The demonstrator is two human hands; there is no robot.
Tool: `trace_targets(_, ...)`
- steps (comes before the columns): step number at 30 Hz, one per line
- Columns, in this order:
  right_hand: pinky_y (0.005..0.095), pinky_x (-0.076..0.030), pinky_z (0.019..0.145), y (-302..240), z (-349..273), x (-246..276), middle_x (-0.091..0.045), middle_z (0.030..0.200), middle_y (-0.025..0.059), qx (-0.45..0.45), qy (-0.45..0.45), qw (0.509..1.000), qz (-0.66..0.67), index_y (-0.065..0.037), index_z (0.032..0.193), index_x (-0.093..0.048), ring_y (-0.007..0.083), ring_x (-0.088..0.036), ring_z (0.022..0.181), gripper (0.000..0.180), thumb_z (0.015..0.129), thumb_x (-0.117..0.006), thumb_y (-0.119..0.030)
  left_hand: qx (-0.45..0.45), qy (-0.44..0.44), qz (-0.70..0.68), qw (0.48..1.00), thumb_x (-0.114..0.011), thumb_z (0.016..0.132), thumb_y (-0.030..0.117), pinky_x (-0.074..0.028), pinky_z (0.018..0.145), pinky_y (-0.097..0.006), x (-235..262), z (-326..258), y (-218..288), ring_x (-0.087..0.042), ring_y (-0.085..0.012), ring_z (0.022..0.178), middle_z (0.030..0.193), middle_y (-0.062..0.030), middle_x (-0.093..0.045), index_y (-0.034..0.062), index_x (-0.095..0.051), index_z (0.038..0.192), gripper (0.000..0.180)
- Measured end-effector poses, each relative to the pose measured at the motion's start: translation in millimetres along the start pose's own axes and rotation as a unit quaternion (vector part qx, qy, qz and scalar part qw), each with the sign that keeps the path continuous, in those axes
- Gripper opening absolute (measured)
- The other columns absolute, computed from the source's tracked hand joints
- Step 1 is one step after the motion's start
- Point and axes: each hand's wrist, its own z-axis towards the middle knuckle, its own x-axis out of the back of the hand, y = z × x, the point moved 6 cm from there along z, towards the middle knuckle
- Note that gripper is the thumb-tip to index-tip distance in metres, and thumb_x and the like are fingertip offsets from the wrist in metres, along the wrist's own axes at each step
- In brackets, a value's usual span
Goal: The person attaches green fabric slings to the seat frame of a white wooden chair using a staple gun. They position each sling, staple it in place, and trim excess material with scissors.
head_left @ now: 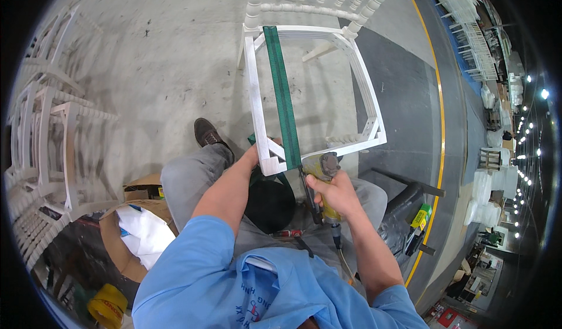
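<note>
A white wooden chair frame [253, 89] with an open seat stands before me. One green webbing strap [281, 94] runs across the seat opening from the back rail to the front rail. My right hand [339, 196] is closed round a yellow air stapler [331, 213], whose nose is at the front rail beside the strap's near end. At the near left corner, my left hand [256, 154] reaches in under the frame. Most of its fingers are hidden by the wood, and more green webbing shows around it. I cannot make out its grip.
An air hose [345, 264] trails from the stapler. White chair frames [70, 147] stand stacked at left, above a cardboard box [117, 244] holding white material. A round black seat [270, 206] is between my legs. At right lies a yellow-green box [420, 216] on a black surface.
</note>
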Motion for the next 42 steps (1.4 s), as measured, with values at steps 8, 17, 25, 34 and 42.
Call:
trace_targets(8,0.0310,-0.051,0.050,-7.0,-0.4,-2.3,-0.065,0.069,0.0066,-0.005,0.032,0.997,-0.063,0.004,0.110,-0.068,0.0139,-0.063,0.054,0.045,0.092,-0.079,-0.035,-0.020,-0.012,-0.002,1.000,-0.070,0.099,0.027,-0.051,0.067,-0.034,2.1,4.0,6.2,-0.062,-0.0143,0.072,0.085,-0.0011,-0.069,0.0086,-0.074,0.095,0.019)
trace_targets(17,0.0309,-0.050,0.050,-19.3,-5.1,-18.5,-0.066,0.070,0.0066,0.022,0.023,0.999,-0.039,0.004,0.109,-0.069,0.0135,-0.063,0.054,0.041,0.093,-0.079,-0.033,-0.036,0.016,0.081,0.996,-0.062,0.096,0.018,-0.051,0.063,-0.035,6.8,4.8,13.8,-0.066,-0.0152,0.070,0.081,-0.0033,-0.068,0.0084,-0.068,0.095,0.011)
trace_targets(25,0.0290,-0.049,0.050,-14.2,-25.9,-7.0,-0.069,0.079,0.0047,0.039,0.043,0.998,0.028,0.002,0.104,-0.070,0.0117,-0.061,0.056,0.032,0.094,-0.077,-0.028,0.006,0.029,-0.051,0.998,-0.059,0.099,0.019,-0.053,0.062,-0.037,2.4,-3.4,14.5,-0.065,-0.0176,0.069,0.082,-0.0021,-0.069,0.0097,-0.072,0.095,0.016)
trace_targets(34,0.0288,-0.047,0.048,4.1,-99.9,94.6,-0.066,0.086,0.0058,0.121,0.119,0.978,0.125,0.001,0.107,-0.064,0.0140,-0.060,0.055,0.023,0.098,-0.072,-0.019,0.288,0.168,0.579,0.744,-0.065,0.092,0.028,-0.060,0.073,-0.045,5.1,-92.0,13.3,-0.075,-0.0259,0.097,0.123,-0.0178,-0.073,0.0060,-0.072,0.129,0.044)
trace_targets(42,0.0265,-0.048,0.049,16.3,-109.7,89.4,-0.070,0.087,0.0061,0.170,0.094,0.964,0.183,0.002,0.104,-0.070,0.0113,-0.060,0.057,0.028,0.096,-0.076,-0.024,0.048,0.269,-0.002,0.962,-0.075,0.085,0.013,-0.047,0.102,-0.041,-103.8,-108.8,24.0,-0.061,-0.0288,0.119,0.132,-0.0173,-0.064,0.0109,-0.040,0.156,0.079)
